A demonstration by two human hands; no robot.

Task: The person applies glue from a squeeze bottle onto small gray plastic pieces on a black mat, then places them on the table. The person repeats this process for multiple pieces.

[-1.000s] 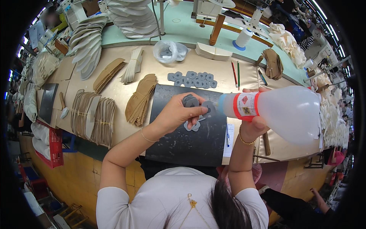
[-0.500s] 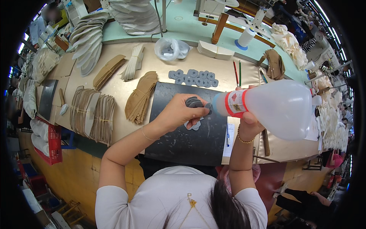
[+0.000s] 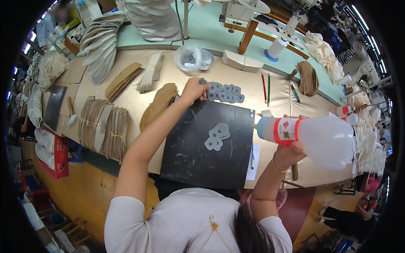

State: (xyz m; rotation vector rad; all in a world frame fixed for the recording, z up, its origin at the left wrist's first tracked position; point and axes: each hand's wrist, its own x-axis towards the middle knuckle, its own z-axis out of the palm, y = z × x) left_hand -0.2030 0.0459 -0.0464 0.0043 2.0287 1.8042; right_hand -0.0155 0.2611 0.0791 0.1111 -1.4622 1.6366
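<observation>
My left hand (image 3: 195,90) is closed at the far edge of the black board (image 3: 185,145), beside the rows of small grey cut pieces (image 3: 228,90). A grey piece (image 3: 202,81) shows at its fingertips; how many it holds is hidden. On the board lies a loose pile of similar pieces (image 3: 217,135), with dark round spots on some. My right hand (image 3: 290,155) grips a translucent plastic squeeze bottle (image 3: 325,139) by its red-banded neck. The bottle lies nearly level, its blue collar and nozzle pointing left, off the board's right edge.
Bundles of brown strips (image 3: 103,126) and tan pieces (image 3: 122,82) lie to the left. A plastic bag (image 3: 188,59) and white strips (image 3: 241,62) are at the back. Pencils (image 3: 268,90), a thread spool (image 3: 277,47) and a paper sheet with a pen (image 3: 253,162) lie rightward.
My left hand has moved away from the nozzle to the far grey rows, uncovering the pile on the board. The bottle in my right hand has shifted right and slightly nearer.
</observation>
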